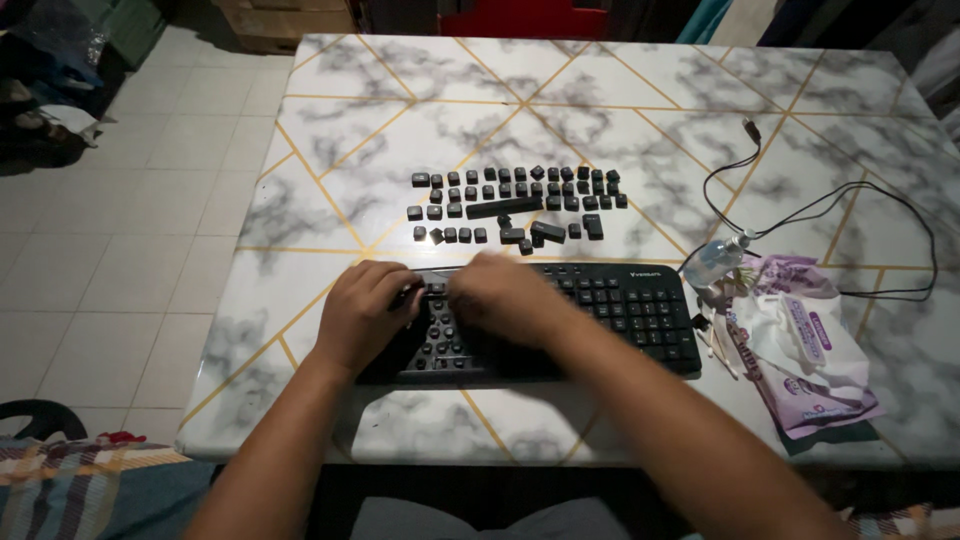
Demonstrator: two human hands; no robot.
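One black keyboard [600,310] is lying at the near edge of the marble worktop [400,130], light, rigid plastic, best steadied by its frame. Both hands are working on its left half: the left hand [362,312] curled closed against the keys, the right hand [500,292] blurred, grip unclear. Roughly forty-odd small loose keycaps [520,200], easily scattered, are sitting in rows beyond it.

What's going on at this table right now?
A person sits at a marble-patterned table with both hands on a black keyboard. The left hand and right hand work over its left half, where many keys are missing. The removed keycaps lie in rows on the table just beyond the keyboard. To the right sit a small clear bottle, a pack of wipes and the keyboard's cable. Whether the fingers grip anything cannot be told.
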